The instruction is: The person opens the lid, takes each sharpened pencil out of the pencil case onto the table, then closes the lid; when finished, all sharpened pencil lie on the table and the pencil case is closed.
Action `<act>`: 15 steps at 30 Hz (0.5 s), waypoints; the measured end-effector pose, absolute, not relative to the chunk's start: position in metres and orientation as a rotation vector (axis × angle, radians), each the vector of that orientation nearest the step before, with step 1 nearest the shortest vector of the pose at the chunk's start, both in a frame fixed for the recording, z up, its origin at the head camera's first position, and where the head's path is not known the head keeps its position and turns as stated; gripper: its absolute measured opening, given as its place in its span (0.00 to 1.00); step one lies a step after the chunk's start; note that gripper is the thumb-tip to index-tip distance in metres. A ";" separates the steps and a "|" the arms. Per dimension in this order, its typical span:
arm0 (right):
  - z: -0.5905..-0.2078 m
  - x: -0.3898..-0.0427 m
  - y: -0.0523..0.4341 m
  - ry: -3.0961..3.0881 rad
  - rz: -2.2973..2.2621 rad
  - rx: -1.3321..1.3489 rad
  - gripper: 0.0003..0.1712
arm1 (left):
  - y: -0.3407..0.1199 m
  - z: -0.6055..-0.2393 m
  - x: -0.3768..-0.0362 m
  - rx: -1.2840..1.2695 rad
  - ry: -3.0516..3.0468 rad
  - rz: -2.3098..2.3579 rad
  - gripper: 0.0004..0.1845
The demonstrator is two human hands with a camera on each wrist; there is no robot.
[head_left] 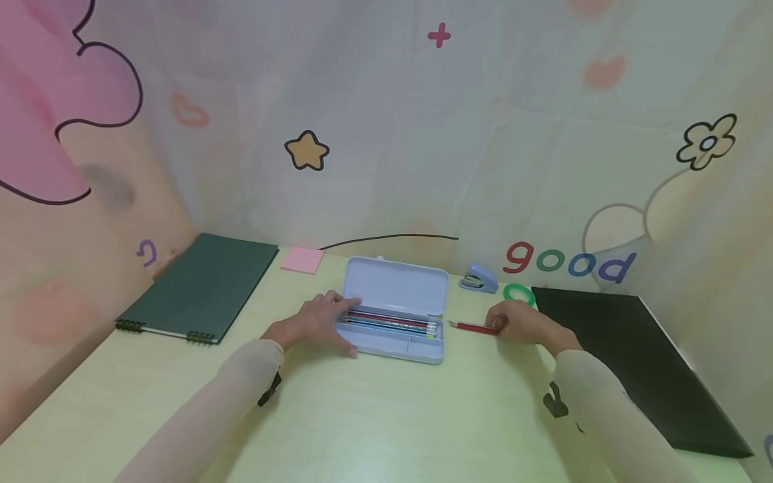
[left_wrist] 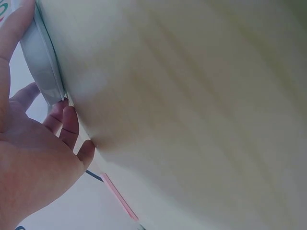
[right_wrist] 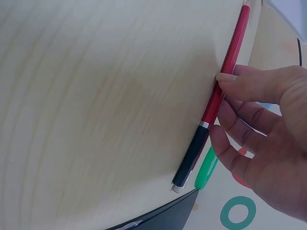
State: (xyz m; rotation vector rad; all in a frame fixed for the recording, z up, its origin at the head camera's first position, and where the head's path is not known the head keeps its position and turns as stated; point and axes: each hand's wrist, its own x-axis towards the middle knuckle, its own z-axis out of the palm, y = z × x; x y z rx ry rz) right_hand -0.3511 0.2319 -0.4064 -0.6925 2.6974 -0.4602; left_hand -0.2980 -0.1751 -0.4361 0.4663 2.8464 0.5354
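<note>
Pencil [head_left: 474,327], red with a black end and a pale eraser tip, lies flat on the counter [head_left: 386,416] just right of the case [head_left: 395,315], its sharp end toward the case. The right hand [head_left: 519,323] is on its black-ended half; in the right wrist view the grip is narrow, thumb tip and fingers [right_wrist: 230,125] closing on the red shaft, and the pencil lies against the counter surface, not lifted.

The case is pale blue, open, lid tipped back toward the far edge, near the middle of the counter. Several pencils [head_left: 389,320] lie side by side along its tray, with a small bare compartment at the right end of the near side. The left hand [head_left: 323,322] rests on the left end of the case, fingers fairly straight over the rim and the pencil ends, thumb on the counter in front; that grip is wide and holds nothing. In the left wrist view the fingertips [left_wrist: 69,122] touch the grey edge of the case.

Behind the right hand lies a green ring [head_left: 518,294], and beyond it, toward the far edge, a blue stapler [head_left: 479,278]. A black folder [head_left: 634,355] fills the right edge. A pink notepad [head_left: 302,259] sits at the far edge left of the case, and a dark green spiral notebook [head_left: 202,287] lies at the far left corner.
</note>
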 end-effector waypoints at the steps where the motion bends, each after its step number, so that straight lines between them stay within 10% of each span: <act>1: -0.407 -0.352 0.233 2.698 -0.464 -0.692 0.12 | -0.175 -0.436 -0.298 0.471 2.849 0.531 0.55; 15: -0.399 -0.350 0.227 2.714 -0.490 -0.609 0.16 | -0.175 -0.440 -0.302 0.452 2.848 0.535 0.56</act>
